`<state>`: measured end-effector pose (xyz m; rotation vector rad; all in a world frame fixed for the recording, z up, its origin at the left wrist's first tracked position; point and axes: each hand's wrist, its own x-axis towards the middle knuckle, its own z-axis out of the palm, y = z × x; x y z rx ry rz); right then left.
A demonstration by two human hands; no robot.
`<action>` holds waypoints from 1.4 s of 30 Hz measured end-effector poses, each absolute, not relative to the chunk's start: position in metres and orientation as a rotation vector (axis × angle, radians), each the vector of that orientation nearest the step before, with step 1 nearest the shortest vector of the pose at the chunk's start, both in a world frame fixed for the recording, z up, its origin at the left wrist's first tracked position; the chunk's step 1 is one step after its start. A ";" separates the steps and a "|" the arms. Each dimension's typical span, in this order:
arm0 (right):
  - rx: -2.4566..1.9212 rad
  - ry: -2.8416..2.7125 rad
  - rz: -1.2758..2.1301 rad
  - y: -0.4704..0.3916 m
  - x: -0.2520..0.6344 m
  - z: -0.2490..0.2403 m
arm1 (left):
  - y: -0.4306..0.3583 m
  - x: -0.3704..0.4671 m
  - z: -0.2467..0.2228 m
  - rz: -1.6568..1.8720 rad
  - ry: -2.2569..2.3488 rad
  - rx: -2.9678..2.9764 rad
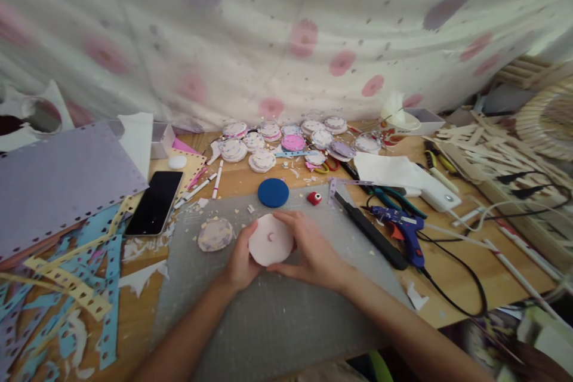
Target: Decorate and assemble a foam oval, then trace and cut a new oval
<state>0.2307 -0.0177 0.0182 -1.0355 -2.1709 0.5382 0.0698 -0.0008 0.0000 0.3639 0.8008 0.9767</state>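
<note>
Between both hands is a white paper disc (270,246) with a small curl-shaped mark near its middle. My left hand (244,259) grips its left edge. My right hand (310,249) wraps round its right side, fingers at the top edge and thumb at the bottom. Something red peeks out beside the right fingers, too small to name. Left of the disc, a patterned round paper piece (215,234) lies on the grey cutting mat (277,328). A blue round lid-like disc (273,193) and a small red piece with a white eye-like spot (314,198) lie just beyond the hands.
Several layered paper rounds (262,160) stand at the back. On the right lie a blue glue gun (405,227) with its cable, a black-handled cutter (376,236) and a white power strip (439,191). On the left are a phone (154,203), lilac sheets (67,179) and paper strips (110,304).
</note>
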 end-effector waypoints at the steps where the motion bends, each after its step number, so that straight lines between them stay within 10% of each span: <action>1: -1.060 -2.158 0.534 -0.018 0.234 0.017 | -0.001 0.068 0.003 0.965 0.796 0.378; 17: -1.306 -2.111 0.465 -0.044 0.268 -0.002 | -0.022 -0.038 0.041 1.043 1.669 2.298; 30: -1.032 -2.058 0.617 -0.058 0.236 0.020 | -0.034 0.043 0.004 0.701 0.604 0.872; 42: -0.912 -2.096 0.335 -0.014 0.231 0.017 | -0.004 0.048 -0.006 0.859 0.588 1.130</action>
